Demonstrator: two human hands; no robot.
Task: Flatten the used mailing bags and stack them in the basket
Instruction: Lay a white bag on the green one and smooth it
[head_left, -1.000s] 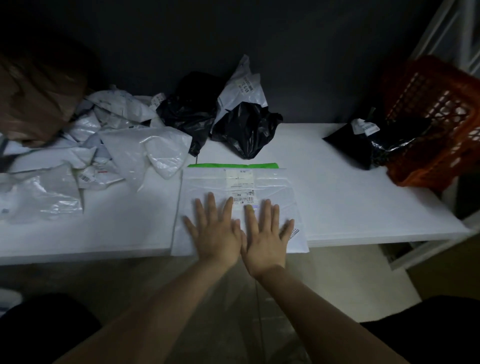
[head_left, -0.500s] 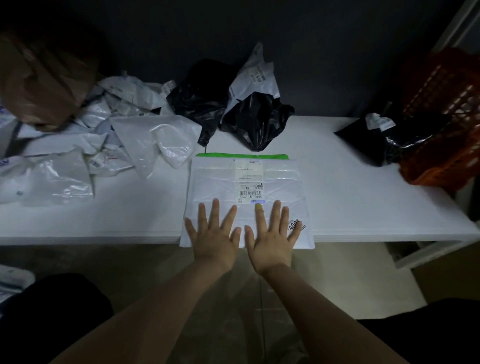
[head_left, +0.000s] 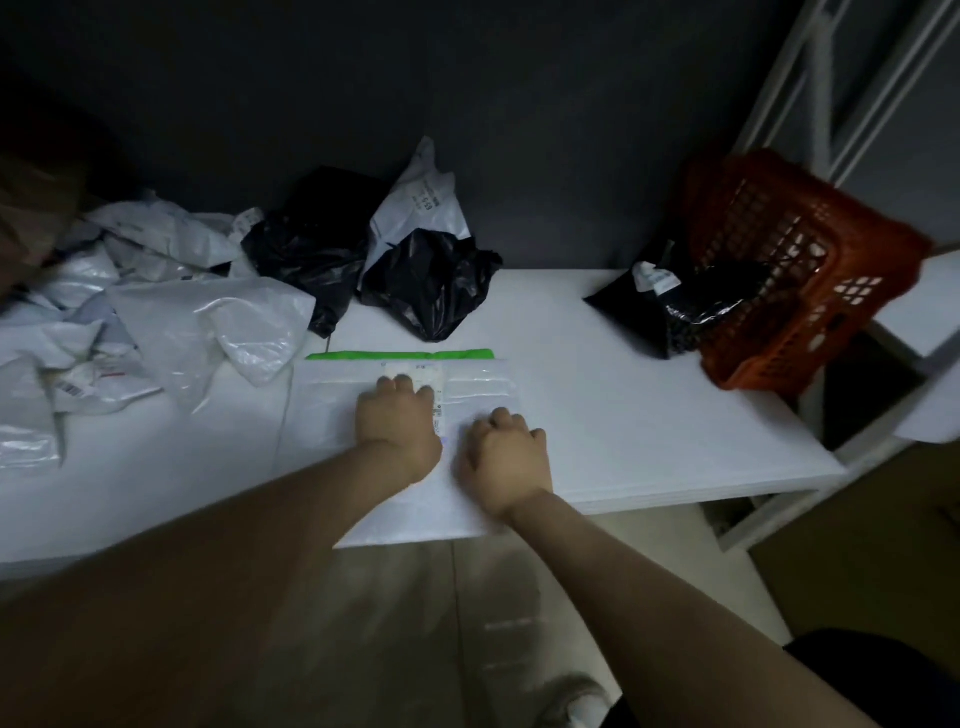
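Note:
A white padded mailing bag (head_left: 332, 415) with a green strip (head_left: 400, 355) along its far edge lies flat on the white table (head_left: 623, 415), its near end overhanging the table's front edge. My left hand (head_left: 397, 421) presses on the bag's middle, fingertips at the shipping label (head_left: 434, 376). My right hand (head_left: 506, 452) presses on the bag just right of it and a little nearer to me. Both hands' fingers look foreshortened, and neither hand grips anything. An orange mesh basket (head_left: 779, 249) lies tipped at the table's right end, with a black bag (head_left: 670, 306) at its mouth.
Crumpled white bags (head_left: 156, 312) are heaped at the left. Two black bags (head_left: 431, 280) (head_left: 311, 249) and a grey-white one (head_left: 421, 208) sit at the back against the dark wall. A white metal rack (head_left: 831, 78) stands right of the basket.
Both hands slid forward from the bag's near end toward the label, the left farther. Their fingers, spread wide before, are now drawn together.

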